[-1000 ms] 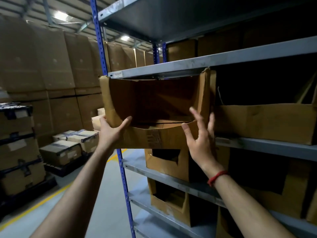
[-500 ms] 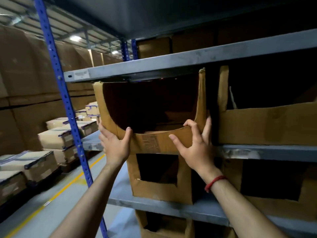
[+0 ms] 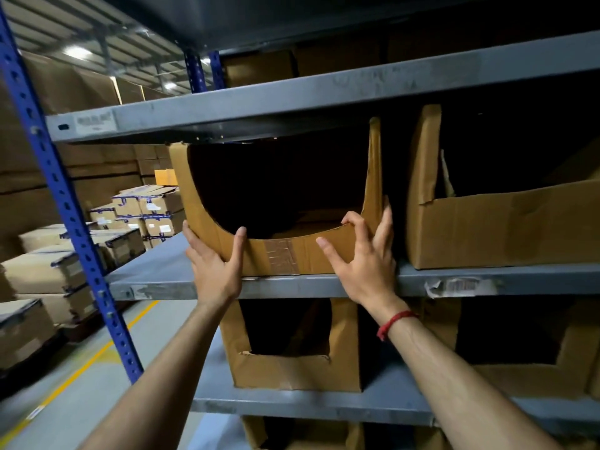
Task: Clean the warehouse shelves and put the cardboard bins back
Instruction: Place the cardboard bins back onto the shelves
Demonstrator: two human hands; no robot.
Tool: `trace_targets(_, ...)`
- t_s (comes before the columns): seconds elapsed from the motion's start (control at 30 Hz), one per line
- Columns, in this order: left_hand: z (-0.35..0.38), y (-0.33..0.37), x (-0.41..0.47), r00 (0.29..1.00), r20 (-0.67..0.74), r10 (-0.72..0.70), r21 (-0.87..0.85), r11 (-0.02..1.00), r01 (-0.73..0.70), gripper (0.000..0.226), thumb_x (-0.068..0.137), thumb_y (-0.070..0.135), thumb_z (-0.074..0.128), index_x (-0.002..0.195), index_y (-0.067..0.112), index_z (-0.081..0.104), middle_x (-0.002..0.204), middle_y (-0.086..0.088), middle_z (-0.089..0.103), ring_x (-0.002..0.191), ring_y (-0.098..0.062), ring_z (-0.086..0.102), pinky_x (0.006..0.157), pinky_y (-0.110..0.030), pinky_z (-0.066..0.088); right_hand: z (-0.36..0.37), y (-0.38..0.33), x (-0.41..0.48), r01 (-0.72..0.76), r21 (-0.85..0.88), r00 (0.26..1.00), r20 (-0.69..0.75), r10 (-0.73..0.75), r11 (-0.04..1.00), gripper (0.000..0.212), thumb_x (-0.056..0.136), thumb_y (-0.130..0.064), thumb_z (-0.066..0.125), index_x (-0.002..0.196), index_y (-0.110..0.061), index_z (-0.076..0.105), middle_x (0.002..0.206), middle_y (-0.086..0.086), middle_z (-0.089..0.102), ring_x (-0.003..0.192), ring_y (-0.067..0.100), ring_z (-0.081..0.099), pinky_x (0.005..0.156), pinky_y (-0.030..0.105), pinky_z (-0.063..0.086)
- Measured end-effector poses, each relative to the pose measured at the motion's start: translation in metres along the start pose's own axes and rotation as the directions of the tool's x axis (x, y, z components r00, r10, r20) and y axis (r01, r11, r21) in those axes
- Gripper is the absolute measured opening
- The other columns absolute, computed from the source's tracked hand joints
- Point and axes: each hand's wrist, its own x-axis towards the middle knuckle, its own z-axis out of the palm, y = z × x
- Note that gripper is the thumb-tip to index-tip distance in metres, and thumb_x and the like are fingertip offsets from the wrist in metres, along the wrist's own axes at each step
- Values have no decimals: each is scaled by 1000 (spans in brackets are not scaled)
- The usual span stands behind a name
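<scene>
A brown cardboard bin [image 3: 282, 254] with a curved cut-out front stands on the grey metal shelf [image 3: 156, 271], its base flush with the shelf's front edge. My left hand [image 3: 216, 267] clasps the bin's lower left corner, thumb on the front face. My right hand [image 3: 363, 254] grips the lower right corner, fingers hooked over the cut-out lip and around the side wall. A patch of tape sits on the bin's front between my hands. The bin's inside is dark.
A second cardboard bin [image 3: 506, 228] stands just right on the same shelf, a narrow gap between them. More bins [image 3: 292, 371] fill the lower shelves. A blue upright post [image 3: 68, 203] rises at left. Taped cartons [image 3: 48, 271] are stacked across the aisle.
The bin has gone from hanging out over the shelf edge to sitting on the shelf. Both hands moved with it, and my right hand closed onto its right corner.
</scene>
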Motion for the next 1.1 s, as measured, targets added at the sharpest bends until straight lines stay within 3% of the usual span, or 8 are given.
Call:
trace_targets(0.1, 5, -12, -4, 999, 24, 45, 170, 984, -48, 115, 80, 87, 40, 156, 24, -17, 151, -20, 30, 131, -50, 40, 109, -56, 33, 4, 1, 0, -52, -58, 999, -12, 52, 997, 49, 92, -70, 34, 132, -43, 34, 161, 11, -3, 143, 41, 23, 105, 59, 39)
trace_targets(0.33, 6, -20, 1, 989, 121, 87, 290, 950, -119, 124, 75, 90, 33, 152, 14, -27, 155, -22, 25, 134, -46, 37, 113, -57, 28, 2, 3, 3, -102, -82, 994, 34, 105, 991, 57, 94, -69, 29, 147, -51, 16, 162, 12, -10, 141, 44, 30, 89, 58, 54)
trace_targets(0.43, 7, -23, -9, 988, 124, 87, 322, 939, -123, 123, 77, 90, 27, 153, 9, -24, 163, -20, 10, 143, -44, 26, 117, -56, 22, 1, 6, 0, -51, -100, 998, 27, 54, 994, 69, 94, -68, 37, 152, -52, 3, 162, 10, -23, 146, 46, 19, 91, 62, 52)
trace_targets(0.5, 12, -26, -29, 989, 121, 87, 345, 930, -124, 117, 81, 88, 21, 155, 7, -20, 165, -19, -8, 153, -36, 4, 122, -58, 8, 0, 7, -5, 20, -81, 1000, 11, -19, 997, 76, 94, -66, 45, 155, -47, 4, 162, 10, -26, 151, 43, 4, 100, 66, 45)
trace_targets(0.63, 30, -29, -89, 985, 159, 65, 274, 956, -107, 94, 93, 72, 35, 159, 24, -13, 164, -7, -26, 152, -27, -21, 118, -66, -4, -6, 14, -40, 170, -33, 985, 15, -169, 985, 77, 92, -47, 64, 154, -31, 22, 164, 17, -7, 152, 37, -4, 110, 66, 32)
trace_targets(0.77, 51, -23, -145, 947, 280, 155, 119, 974, -194, 89, 96, 58, 51, 158, 36, -9, 163, 4, -30, 151, -21, -23, 117, -54, -10, -19, 39, -97, 290, -29, 949, 134, -284, 956, 72, 93, -34, 67, 153, -23, 29, 164, 15, 7, 153, 33, 7, 117, 59, 27)
trace_targets(0.9, 78, -20, -186, 884, 383, 268, -30, 960, -278, 86, 98, 43, 59, 159, 36, 0, 165, 10, -20, 153, -17, -19, 120, -54, -5, -48, 57, -145, 166, 114, 971, 156, -183, 979, 71, 93, -23, 67, 153, -19, 30, 165, 9, 13, 152, 27, 15, 122, 32, 22)
trace_targets(1.1, 119, -9, -236, 790, 537, 296, -226, 953, -203, 76, 99, 29, 60, 160, 30, 15, 167, 10, 6, 154, -10, -3, 125, -53, 8, -103, 89, -177, -36, 93, 994, 104, 26, 995, 69, 92, -17, 68, 151, -8, 34, 163, 7, 22, 150, 20, 24, 120, 33, 28)
